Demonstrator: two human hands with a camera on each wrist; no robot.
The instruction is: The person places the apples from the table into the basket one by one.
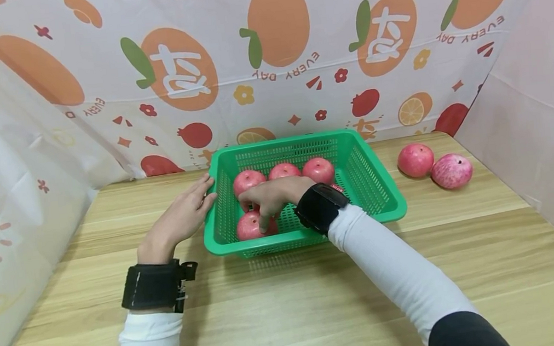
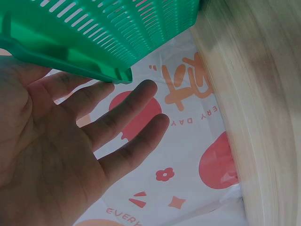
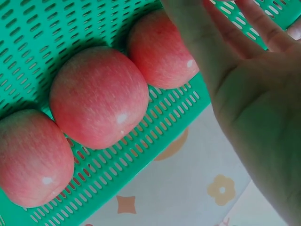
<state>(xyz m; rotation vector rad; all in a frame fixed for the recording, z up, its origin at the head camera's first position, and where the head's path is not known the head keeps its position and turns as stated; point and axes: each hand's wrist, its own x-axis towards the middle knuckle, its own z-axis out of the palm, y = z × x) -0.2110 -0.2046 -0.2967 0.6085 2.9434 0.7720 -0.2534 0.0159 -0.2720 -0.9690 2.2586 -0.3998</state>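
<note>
A green plastic basket (image 1: 377,183) with slotted walls stands on the table. My left hand (image 1: 181,214) rests against its left rim, fingers extended; the left wrist view shows the palm beside the rim (image 2: 70,75). Inside the basket, my right hand (image 1: 274,195) reaches down to a red apple (image 1: 249,227) at the front left, thumb and fingers on it. Three more apples, a left one (image 1: 248,181), a middle one (image 1: 284,170) and a right one (image 1: 318,170), lie in a row along the back. In the right wrist view, the fingertips and the gripped apple are out of frame.
To the right of the basket, a red apple (image 1: 415,160) and a mottled pink round fruit (image 1: 452,171) lie side by side on the wooden table (image 1: 279,310). A fruit-printed cloth (image 1: 286,106) hangs behind the basket, with pale cloth at both sides.
</note>
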